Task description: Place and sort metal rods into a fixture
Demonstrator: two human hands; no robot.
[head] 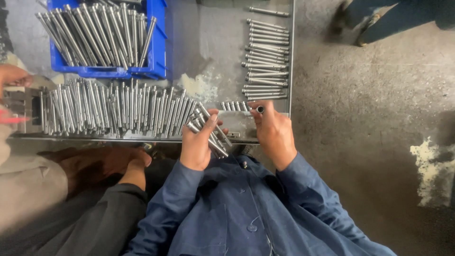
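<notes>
My left hand grips a bundle of several long steel bolts, held slanting over the near edge of the grey metal table. My right hand pinches one steel bolt by its head end, lying level just above the table edge. Beside its tip lie a few short bolts. A long row of bolts runs left of my left hand along the near side of the table. Both my arms wear blue sleeves.
A blue plastic crate full of bolts stands at the far left. A neat column of bolts lies along the table's right edge. Another person's hand shows at the far left, their knee and arm below the table. Concrete floor lies to the right.
</notes>
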